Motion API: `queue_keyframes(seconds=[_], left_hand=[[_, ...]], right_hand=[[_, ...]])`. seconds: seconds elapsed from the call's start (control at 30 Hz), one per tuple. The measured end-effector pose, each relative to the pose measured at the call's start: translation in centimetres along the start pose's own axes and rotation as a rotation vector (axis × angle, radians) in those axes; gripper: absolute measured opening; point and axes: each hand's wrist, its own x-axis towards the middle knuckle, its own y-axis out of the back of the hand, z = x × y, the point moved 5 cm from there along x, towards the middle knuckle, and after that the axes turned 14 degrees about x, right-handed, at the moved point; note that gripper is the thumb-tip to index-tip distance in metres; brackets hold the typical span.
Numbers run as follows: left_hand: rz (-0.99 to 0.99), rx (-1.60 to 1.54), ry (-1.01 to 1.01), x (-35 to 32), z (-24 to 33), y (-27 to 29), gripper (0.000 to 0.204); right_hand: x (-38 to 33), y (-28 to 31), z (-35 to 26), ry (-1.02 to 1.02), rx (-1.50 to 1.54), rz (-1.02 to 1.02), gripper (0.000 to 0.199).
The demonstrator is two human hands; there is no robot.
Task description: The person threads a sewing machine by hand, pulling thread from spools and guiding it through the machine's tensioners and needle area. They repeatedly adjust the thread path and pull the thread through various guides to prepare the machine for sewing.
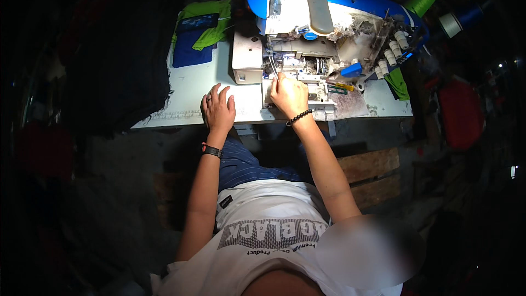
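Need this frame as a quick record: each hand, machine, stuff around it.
Left hand: fingers spread on white table, nothing held
Right hand: gripping tweezers, tips toward the machine's needle area
Machine: blue-and-white sewing machine, lit
Left of machine: phone, green cloth, blue cloth
Upper right: green thread cone

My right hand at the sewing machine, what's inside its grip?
A slim metal tool, probably tweezers, pokes out of your right hand toward the sewing machine. The rest is covered by the hand, so its gripped end can't be seen.
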Motion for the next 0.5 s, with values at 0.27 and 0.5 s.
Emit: queue_keyframes(seconds=[0.27, 0.5], left_hand=[[0.001, -0.015, -0.018, 0.1, 0.1, 0.0, 0.035], [-0.003, -0.006, -0.004, 0.2, -0.1, -0.1, 0.034]], right_hand=[[0.3, -0.2, 0.0, 0.025, -0.001, 0.048, 0.023], [-0.8, -0.4, 0.0, 0.000, -0.011, -0.035, 0.019]])
